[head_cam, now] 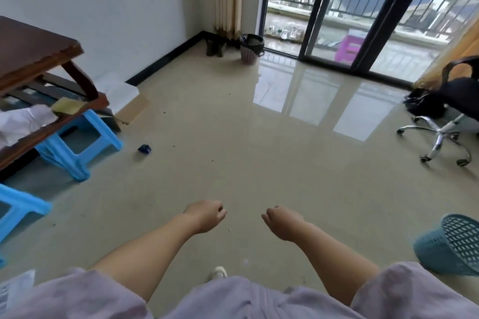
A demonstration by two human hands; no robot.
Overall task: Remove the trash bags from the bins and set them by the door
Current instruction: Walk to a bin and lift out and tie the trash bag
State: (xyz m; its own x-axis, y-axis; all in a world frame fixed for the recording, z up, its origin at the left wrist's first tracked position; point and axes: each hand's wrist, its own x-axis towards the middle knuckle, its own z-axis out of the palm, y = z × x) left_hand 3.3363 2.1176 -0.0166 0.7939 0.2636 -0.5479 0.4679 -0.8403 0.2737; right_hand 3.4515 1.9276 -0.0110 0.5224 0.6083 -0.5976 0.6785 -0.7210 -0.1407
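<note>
A pink mesh bin (249, 55) stands far ahead by the curtain, next to the glass sliding door (324, 21). A dark trash bag (251, 40) lines it and folds over its rim. A teal mesh bin (452, 247) lies tilted on the floor at the lower right, with no bag visible in it. My left hand (206, 216) and my right hand (282, 221) are held out over the bare floor in front of me. Both have their fingers curled in and hold nothing. Both are far from either bin.
A dark wooden table (31, 52) and two blue plastic stools (77, 145) stand at the left, with flat cardboard (132, 109) beyond. An office chair (445, 116) stands at the right. Shoes (215, 46) sit by the wall. A small blue scrap (144, 148) lies on the floor.
</note>
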